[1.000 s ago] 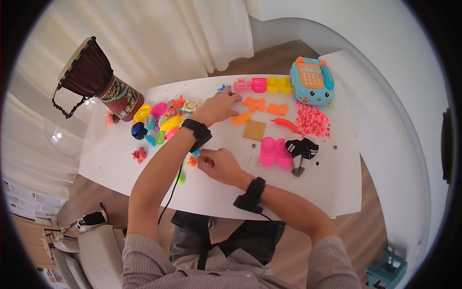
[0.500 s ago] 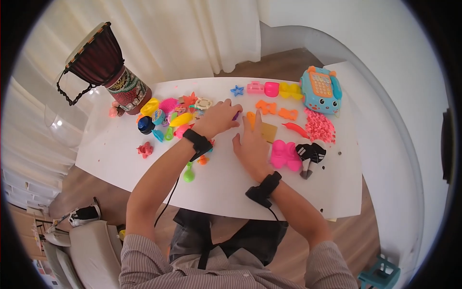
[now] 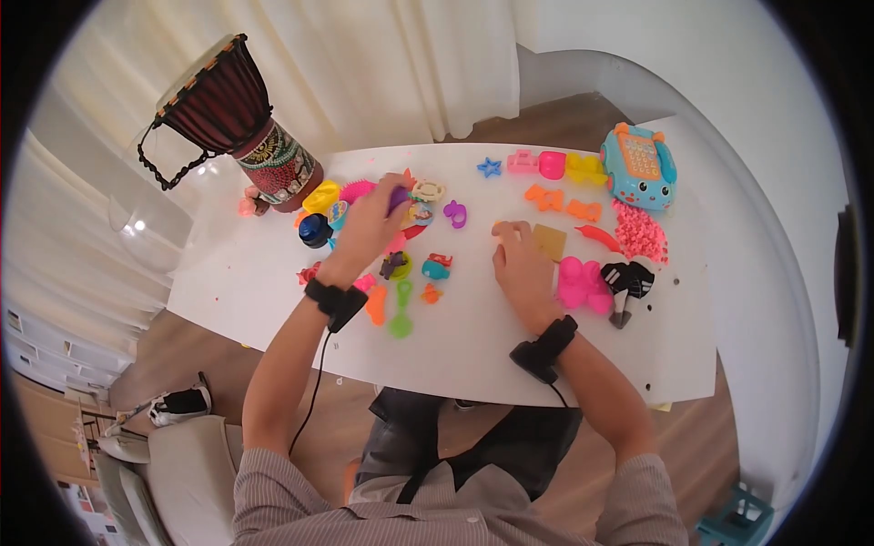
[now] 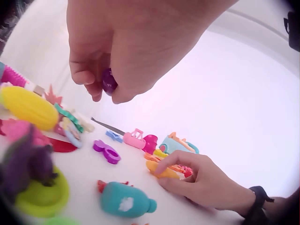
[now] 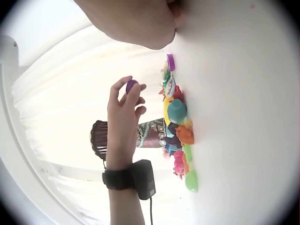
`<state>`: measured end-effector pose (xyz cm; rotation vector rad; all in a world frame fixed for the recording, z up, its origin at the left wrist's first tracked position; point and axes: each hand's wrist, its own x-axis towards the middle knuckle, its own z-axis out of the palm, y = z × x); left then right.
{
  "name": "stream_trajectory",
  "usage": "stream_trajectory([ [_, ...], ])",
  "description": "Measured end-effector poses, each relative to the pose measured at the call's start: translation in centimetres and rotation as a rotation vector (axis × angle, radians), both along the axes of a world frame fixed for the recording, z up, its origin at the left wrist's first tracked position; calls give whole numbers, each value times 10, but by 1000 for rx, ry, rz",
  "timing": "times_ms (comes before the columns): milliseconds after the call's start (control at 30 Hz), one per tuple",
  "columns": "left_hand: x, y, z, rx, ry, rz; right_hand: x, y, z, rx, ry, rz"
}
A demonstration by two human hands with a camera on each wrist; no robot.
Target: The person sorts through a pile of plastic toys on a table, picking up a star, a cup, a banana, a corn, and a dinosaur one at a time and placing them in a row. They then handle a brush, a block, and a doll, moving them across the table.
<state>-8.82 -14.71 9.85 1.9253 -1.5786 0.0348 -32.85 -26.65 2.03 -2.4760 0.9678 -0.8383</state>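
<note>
My left hand is raised over the toy pile and pinches a small, rounded purple toy between thumb and fingers. Below it on the white table lie a purple cutter, a yellow oval toy and a teal bottle-shaped toy. Farther right, my right hand is low at the table, its thumb and fingers around a yellow-orange piece. A tan square lies beside those fingers. In the right wrist view, the fingertips are mostly hidden.
A drum stands at the back left. Along the back are a blue star, pink and yellow molds and a toy telephone. Pink bits, a magenta mold and a small black-and-white garment lie at the right.
My left hand has moved left to the toy pile; the purple cutter now lies uncovered. My right hand has moved forward from the near side to the yellow-orange piece. The head view has shifted.
</note>
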Motion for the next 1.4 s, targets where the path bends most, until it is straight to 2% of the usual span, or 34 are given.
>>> stream_trajectory([
  [67, 17, 23, -5, 3, 66, 50, -1, 2, -1, 22, 2, -6],
  [133, 32, 52, -12, -157, 40, 177, 2, 7, -5, 16, -107, 64],
  [167, 36, 62, -12, -162, 36, 178, 4, 7, -9, 12, -111, 67],
  [233, 43, 83, -12, -60, 36, 227, 11, 8, -7, -2, -330, 173],
  [267, 49, 92, -17, -13, 102, 272, 12, 9, -3, -5, -335, 176],
  [333, 52, 107, -23, -2, 111, 284, 14, 9, 7, 252, -239, 261],
  [500, 45, 130, -41, 8, 207, 329, 52, 4, 3, 282, -279, 315],
  [567, 36, 135, -41, -55, 47, 274, 67, 6, 5, 322, -304, 339],
  [633, 37, 137, -47, -24, 33, 285, 77, 8, 2, 276, -314, 317],
  [700, 39, 137, -56, 18, -128, 311, 85, 8, -5, 233, -328, 339],
  [767, 36, 136, -59, 23, -133, 297, 86, 8, -7, 190, -340, 355],
  [833, 33, 133, -61, 29, -137, 278, 81, 5, -7, 376, -338, 387],
  [933, 30, 132, -61, 67, -185, 299, 73, 2, -7, 530, -370, 416],
  [1033, 34, 128, -59, 73, -132, 285, 72, 5, -7, 573, -443, 415],
  [1200, 49, 118, -49, -30, -241, 191, 72, 5, -7, 518, -442, 392],
  [1300, 52, 109, -41, 3, -183, 102, 72, 1, -14, 488, -457, 370],
  [1400, 45, 101, -52, -8, -190, 54, 71, 1, -12, 439, -499, 326],
])
